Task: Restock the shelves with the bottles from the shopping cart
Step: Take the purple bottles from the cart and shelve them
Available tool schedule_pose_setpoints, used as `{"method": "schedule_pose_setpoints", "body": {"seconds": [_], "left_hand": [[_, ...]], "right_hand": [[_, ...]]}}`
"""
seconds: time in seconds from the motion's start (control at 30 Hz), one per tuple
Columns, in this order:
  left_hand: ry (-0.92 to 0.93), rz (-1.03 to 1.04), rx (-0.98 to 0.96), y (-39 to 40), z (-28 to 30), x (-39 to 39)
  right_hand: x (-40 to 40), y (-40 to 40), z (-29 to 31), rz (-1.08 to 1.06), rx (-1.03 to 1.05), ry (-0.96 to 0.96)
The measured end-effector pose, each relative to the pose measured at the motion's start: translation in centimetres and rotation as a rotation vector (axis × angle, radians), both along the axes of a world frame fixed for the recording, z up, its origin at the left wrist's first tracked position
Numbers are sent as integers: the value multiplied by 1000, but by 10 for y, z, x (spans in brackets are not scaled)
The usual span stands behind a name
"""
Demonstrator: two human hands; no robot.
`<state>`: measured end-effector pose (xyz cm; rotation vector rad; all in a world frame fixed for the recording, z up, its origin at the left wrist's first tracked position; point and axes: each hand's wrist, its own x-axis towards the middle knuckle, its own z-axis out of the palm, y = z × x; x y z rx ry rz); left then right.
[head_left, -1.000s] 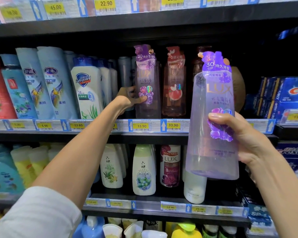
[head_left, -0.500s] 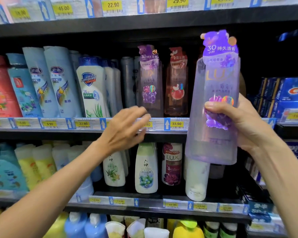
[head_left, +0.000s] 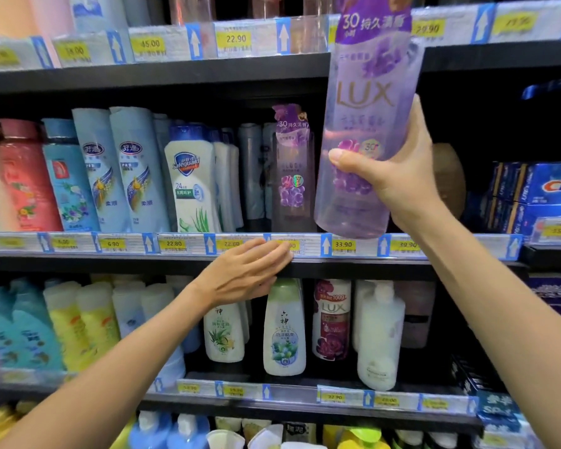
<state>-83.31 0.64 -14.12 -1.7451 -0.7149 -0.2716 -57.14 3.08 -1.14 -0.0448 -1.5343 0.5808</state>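
A clear purple bottle (head_left: 366, 124), marked LUX with purple flowers on its label, is held upright and slightly tilted in front of the shelves, its top cut off by the upper edge of the view at 12 o'clock. The right hand (head_left: 392, 176) grips its lower half, thumb across the front of the label and fingers wrapped round the far side. The bottle's base hangs just above the price strip (head_left: 344, 245) of the middle shelf (head_left: 175, 262). At 9 o'clock from the held bottle, a matching purple bottle (head_left: 292, 176) stands at the front of that shelf. Further toward 9 o'clock stand a white bottle (head_left: 193, 183) and two pale blue bottles (head_left: 120, 173). The left hand (head_left: 246, 270) lies at 7 o'clock from the held bottle, fingers straight and close together, holding nothing, fingertips against the price strip. At 3 o'clock, blue boxes (head_left: 544, 196) are stacked. The shelf below carries white, green-capped and yellow bottles.
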Motion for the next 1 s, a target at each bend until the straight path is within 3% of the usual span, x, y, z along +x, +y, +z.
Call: {"method": "schedule_pose_setpoints", "body": {"seconds": [0.2, 0.37, 0.63, 0.77, 0.9, 1.0], "left_hand": [[15, -9, 54, 7, -4, -7], [12, -15, 61, 11, -7, -9], [-7, -13, 25, 10, -6, -7], [-8, -13, 13, 7, -5, -7], [-20, -17, 14, 6, -5, -6], [-15, -2, 18, 5, -5, -6]], "right_hand": [[-24, 27, -5, -191, 108, -126], [-38, 45, -17, -201, 80, -165], [-59, 61, -41, -6, -220, -249], [-68, 69, -39, -21, -374, -375], [-70, 73, -38, -68, -582, -344], [-69, 76, -36, -140, -595, -382]]}}
